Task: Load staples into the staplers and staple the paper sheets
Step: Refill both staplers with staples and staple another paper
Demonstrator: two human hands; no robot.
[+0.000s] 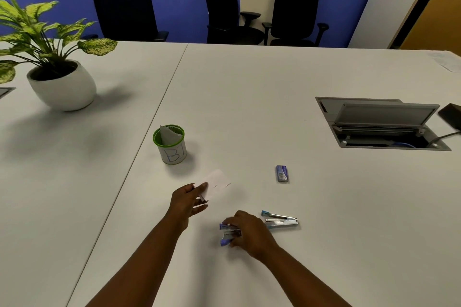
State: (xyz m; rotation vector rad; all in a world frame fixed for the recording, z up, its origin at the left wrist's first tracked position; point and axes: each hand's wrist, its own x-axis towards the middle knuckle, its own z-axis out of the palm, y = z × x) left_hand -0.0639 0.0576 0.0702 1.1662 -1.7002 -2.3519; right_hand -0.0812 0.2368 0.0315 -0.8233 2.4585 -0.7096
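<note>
My left hand pinches a small stack of white paper sheets by its near corner, just above the table. My right hand closes over a purple stapler that lies on the table; only its front end shows past my fingers. A second stapler, metal with a blue tip, lies with its top swung up just right of that hand. A small blue staple box rests further back on the right.
A green-rimmed cup marked "B1" with folded paper inside stands behind the sheets. A potted plant sits far left. An open cable hatch is set into the white table at right. Black chairs line the far edge.
</note>
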